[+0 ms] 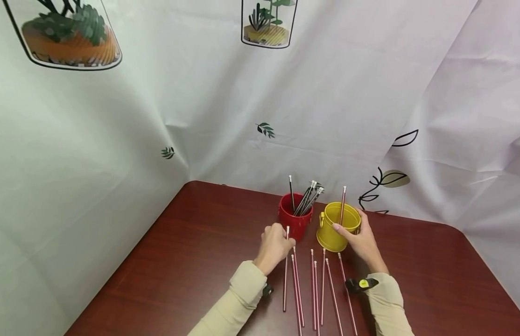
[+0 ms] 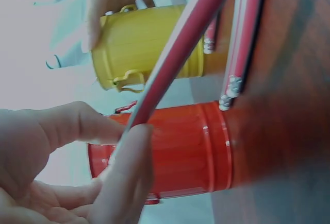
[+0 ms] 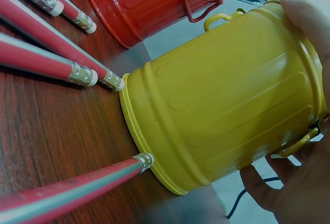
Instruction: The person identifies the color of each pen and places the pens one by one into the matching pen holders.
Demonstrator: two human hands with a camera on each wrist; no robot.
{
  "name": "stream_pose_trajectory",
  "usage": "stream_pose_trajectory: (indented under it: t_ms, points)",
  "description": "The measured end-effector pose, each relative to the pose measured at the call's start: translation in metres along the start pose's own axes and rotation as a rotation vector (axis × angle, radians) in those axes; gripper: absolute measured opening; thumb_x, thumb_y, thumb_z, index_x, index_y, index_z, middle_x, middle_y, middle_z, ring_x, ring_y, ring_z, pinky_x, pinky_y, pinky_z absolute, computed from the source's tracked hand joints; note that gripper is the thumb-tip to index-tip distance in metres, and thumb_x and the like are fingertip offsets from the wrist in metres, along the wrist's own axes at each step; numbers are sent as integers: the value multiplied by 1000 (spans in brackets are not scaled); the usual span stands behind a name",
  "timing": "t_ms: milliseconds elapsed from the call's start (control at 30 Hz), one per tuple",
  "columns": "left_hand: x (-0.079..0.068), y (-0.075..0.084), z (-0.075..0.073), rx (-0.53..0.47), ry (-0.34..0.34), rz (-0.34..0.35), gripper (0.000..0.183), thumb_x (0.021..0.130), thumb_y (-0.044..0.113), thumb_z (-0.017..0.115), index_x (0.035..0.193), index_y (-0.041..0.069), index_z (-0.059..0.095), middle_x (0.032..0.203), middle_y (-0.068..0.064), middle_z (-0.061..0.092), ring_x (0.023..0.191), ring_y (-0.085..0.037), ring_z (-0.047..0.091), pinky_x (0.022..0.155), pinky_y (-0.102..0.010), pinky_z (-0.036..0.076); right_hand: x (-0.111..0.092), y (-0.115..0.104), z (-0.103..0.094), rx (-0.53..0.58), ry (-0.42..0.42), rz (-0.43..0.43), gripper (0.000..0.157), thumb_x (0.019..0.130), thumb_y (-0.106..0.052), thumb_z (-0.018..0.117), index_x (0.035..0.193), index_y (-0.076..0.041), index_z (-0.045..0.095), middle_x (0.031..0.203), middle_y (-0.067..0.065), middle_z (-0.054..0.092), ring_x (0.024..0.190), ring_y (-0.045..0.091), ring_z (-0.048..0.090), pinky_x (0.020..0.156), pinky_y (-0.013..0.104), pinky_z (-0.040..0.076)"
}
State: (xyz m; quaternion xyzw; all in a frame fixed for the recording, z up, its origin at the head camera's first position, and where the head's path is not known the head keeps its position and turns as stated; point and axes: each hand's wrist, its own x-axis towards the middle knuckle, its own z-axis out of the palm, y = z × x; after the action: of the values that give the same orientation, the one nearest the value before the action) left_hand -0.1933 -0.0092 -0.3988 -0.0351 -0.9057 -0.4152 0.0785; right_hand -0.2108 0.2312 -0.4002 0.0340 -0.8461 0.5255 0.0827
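Observation:
My left hand (image 1: pixel 273 245) pinches a red-and-silver striped pencil (image 2: pixel 178 54) between thumb and fingers, just in front of the red bucket (image 1: pixel 294 223). The pencil's eraser end points up in the head view. My right hand (image 1: pixel 362 240) grips the rim and side of the yellow bucket (image 3: pixel 221 100), which stands upright with one red pencil (image 1: pixel 342 203) in it. Several black pencils (image 1: pixel 307 199) with white erasers stand in the red bucket. On the table, several more red striped pencils (image 1: pixel 332 294) lie side by side, eraser ends toward the buckets.
Brown wooden table (image 1: pixel 180 252) under everything, its far edge close behind the buckets. White printed cloth (image 1: pixel 327 93) hangs behind and along the left side. The two buckets stand close together, a narrow gap between them.

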Motion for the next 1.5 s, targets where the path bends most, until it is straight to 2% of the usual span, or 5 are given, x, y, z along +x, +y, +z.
stream_pose_trajectory:
  t_ms: [133,267,767,1300,1500]
  points:
    - [1,4,-5,-64,73,65,18,71,10,67,61,10,52,52,4,46,51,-10,45,48,-23,38,6,13,0,6,-3,4,84,83,-29,68,144,-9,14,131,20,40,114,31,45,90,29,38]
    - [2,8,-10,-108,147,146,8,72,10,66,72,8,59,60,4,56,56,-7,50,55,-21,45,13,30,1,5,-9,16,86,82,-33,68,145,-13,13,132,17,40,115,29,44,94,41,38]
    - [3,10,-12,-256,301,427,6,77,4,65,82,2,61,74,-4,60,62,-13,59,60,-20,52,13,36,1,4,-8,10,87,82,-37,67,145,-14,11,132,16,39,115,30,43,96,49,37]
    - [5,13,-12,-350,311,568,8,79,1,63,86,0,60,80,-4,58,68,-9,58,61,-13,50,13,34,3,27,11,11,86,82,-33,68,146,-17,12,133,15,40,116,26,43,97,43,34]
    - [10,19,-14,-336,303,618,8,79,2,63,86,2,60,80,-5,58,68,-8,58,61,-11,49,14,35,2,17,12,16,84,82,-32,68,145,-18,14,132,13,42,114,23,44,92,28,37]
